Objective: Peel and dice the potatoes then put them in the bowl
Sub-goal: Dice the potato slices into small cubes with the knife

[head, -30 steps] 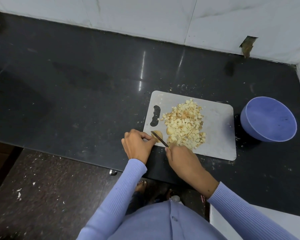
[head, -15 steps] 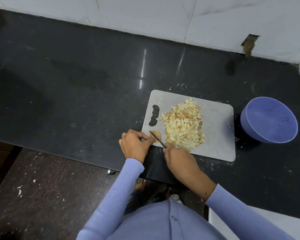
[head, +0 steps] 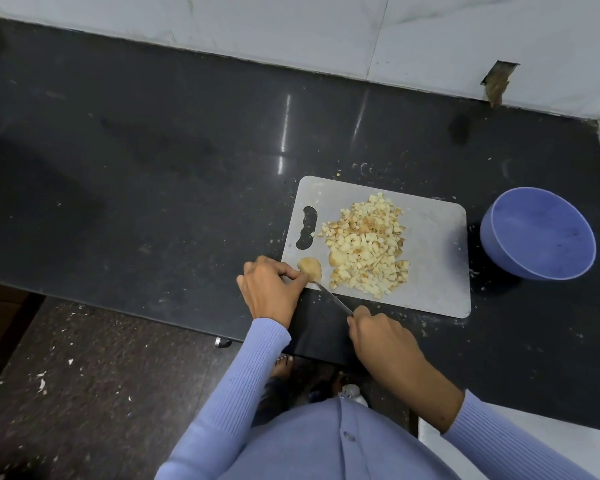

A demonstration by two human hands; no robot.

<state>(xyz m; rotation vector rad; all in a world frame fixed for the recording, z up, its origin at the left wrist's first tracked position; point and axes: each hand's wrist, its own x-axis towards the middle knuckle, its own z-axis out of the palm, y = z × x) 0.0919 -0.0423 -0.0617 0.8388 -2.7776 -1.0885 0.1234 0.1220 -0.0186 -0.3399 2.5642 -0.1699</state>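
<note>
A grey cutting board (head: 430, 271) lies on the black counter with a heap of diced potato (head: 366, 247) on its middle. A peeled potato piece (head: 310, 268) sits at the board's near left corner. My left hand (head: 272, 289) pinches that piece with its fingertips. My right hand (head: 378, 336) grips a knife (head: 333, 297) by the handle, below the board's near edge; the blade's tip reaches the potato piece. An empty blue bowl (head: 537, 233) stands to the right of the board.
The black counter (head: 153, 168) stretches far to the left and behind the board, ending at a white tiled wall (head: 291, 26). Its front edge runs just below my hands. Potato scraps speckle the counter and the floor (head: 66, 393).
My right hand has drawn back toward me, pulling the knife off the potato piece so only its tip is there. My left hand still holds the piece.
</note>
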